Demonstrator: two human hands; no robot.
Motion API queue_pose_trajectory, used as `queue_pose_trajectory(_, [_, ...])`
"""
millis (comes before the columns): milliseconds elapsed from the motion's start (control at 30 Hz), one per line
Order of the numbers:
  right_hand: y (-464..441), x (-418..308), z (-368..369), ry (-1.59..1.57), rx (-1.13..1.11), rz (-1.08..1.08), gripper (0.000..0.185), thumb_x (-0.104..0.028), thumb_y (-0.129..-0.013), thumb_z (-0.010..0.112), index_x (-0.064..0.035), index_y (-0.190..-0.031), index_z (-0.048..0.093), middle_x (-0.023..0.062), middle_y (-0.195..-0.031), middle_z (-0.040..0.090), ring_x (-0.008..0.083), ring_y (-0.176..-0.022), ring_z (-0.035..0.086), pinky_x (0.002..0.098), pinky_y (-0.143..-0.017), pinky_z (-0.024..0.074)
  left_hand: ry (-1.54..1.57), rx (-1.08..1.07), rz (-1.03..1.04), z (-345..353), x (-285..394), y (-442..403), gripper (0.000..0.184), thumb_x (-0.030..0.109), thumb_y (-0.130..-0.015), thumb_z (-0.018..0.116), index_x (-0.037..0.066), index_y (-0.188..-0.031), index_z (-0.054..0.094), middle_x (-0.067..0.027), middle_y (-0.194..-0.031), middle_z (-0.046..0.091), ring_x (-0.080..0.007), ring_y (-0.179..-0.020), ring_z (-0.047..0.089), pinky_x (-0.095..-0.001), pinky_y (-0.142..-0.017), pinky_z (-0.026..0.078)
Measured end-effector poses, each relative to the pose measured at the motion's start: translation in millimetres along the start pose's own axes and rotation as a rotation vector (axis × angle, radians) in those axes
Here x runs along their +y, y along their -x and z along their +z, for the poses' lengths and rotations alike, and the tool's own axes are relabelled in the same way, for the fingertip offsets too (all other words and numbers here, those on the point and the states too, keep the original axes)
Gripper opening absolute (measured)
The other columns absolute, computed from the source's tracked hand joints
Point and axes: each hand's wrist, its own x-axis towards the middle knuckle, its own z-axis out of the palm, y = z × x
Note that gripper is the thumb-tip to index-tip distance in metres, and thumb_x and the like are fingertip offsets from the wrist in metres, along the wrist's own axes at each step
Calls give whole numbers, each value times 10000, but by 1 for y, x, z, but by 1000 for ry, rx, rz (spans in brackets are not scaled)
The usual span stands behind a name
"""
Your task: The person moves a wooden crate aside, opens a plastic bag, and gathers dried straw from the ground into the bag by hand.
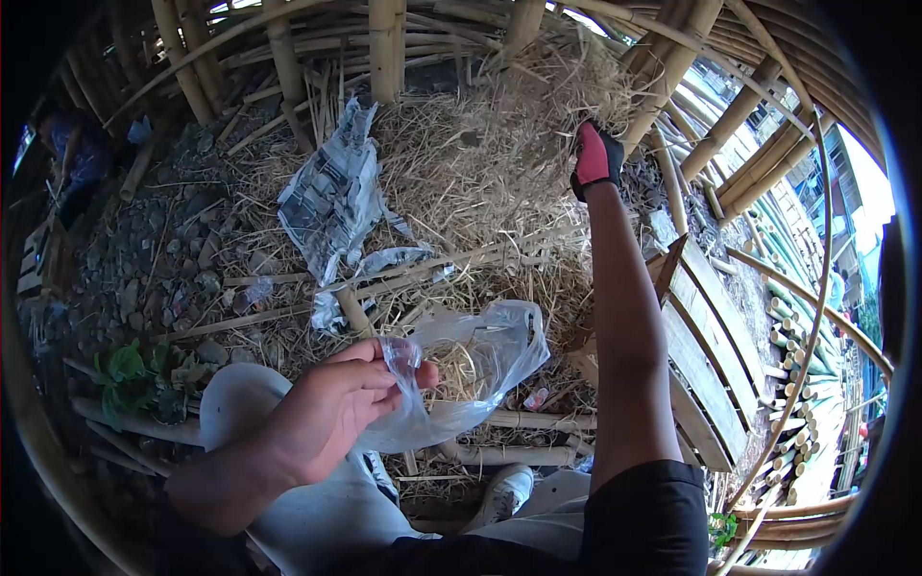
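My bare left hand (351,398) is closed on the edge of a clear plastic bag (490,384), which hangs open above my knees with some straw showing in or through it. My right hand (597,158), in a red and black glove, is stretched out far ahead at the upper right. It is at a loose clump of dry straw (562,91); its fingers point away and are mostly hidden. More straw (451,192) covers the ground between the hands. Crumpled newspaper (331,197) lies left of that straw.
Bamboo posts (387,48) stand along the back. A wooden slatted crate (706,350) is right of my right arm, with stacked bamboo poles (802,384) beyond. Stones (182,240) and a green plant (144,379) lie left. Another person (82,154) is at the far left.
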Motion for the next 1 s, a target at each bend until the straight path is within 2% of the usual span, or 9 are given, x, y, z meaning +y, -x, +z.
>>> queue_pose_trajectory(233, [37,-3,4,-203,212,-272,248,-74,-822,743,-19,-1057,685,18,-952,663,74,-799,588,238,-646,474,8,25,65,-6,2,-18,354,158,-932,477,-4,-1246,505,-167,-1224,621,-277,-1232,556,-413,-1088,375])
queue_pose_trajectory(333, [71,85,-15,-146,127,-191,373,-111,-853,732,-20,-1198,626,89,-1052,704,191,-890,664,312,-724,524,18,53,87,-5,5,-26,361,160,-927,478,-8,-1245,501,-178,-1227,613,-285,-1232,556,-419,-1097,373])
queue_pose_trajectory(400, [86,156,-46,768,-101,58,529,-428,-817,729,-65,-1195,658,243,-1157,674,441,-1083,631,452,-896,503,1,84,92,-3,6,-31,370,163,-918,479,-5,-1247,500,-178,-1228,611,-286,-1232,557,-417,-1088,383])
queue_pose_trajectory(600, [134,131,-66,609,151,192,400,-397,-879,659,-31,-1030,718,223,-991,719,391,-959,691,435,-787,527,-82,162,94,-4,4,-45,411,167,-895,464,-28,-1251,524,-170,-1202,607,-316,-1222,558,-474,-1070,397])
queue_pose_trajectory(633, [129,133,-69,774,163,-192,458,-468,-909,614,-30,-984,723,239,-925,714,403,-949,691,456,-776,524,-92,159,85,-4,5,-48,411,170,-894,465,-27,-1249,525,-169,-1204,606,-316,-1223,557,-474,-1071,396])
queue_pose_trajectory(700, [114,147,-72,1052,-109,334,505,-513,-910,600,-29,-977,727,238,-919,712,412,-928,688,456,-773,524,-103,158,72,-5,4,-52,411,176,-891,466,-23,-1246,527,-167,-1207,605,-316,-1226,555,-476,-1072,395])
queue_pose_trajectory(800, [109,121,-59,709,98,227,529,-538,-886,609,-31,-971,734,244,-966,708,418,-940,685,466,-794,521,-129,172,57,-3,5,-56,413,184,-894,459,-22,-1247,524,-165,-1204,601,-318,-1222,555,-477,-1073,393])
queue_pose_trajectory(900, [76,156,-65,974,-147,380,542,-554,-879,614,-42,-1017,727,244,-1005,703,431,-956,675,473,-809,520,-104,149,44,-4,4,-59,370,147,-914,459,-16,-1242,519,-175,-1200,619,-299,-1203,579,-438,-1075,410])
queue_pose_trajectory(1000, [75,121,-51,764,129,2,506,-542,-905,596,-68,-1016,731,244,-1011,698,429,-977,666,465,-825,523,-104,145,29,-1,5,-60,368,147,-916,460,-16,-1240,523,-178,-1186,624,-300,-1196,583,-439,-1072,412])
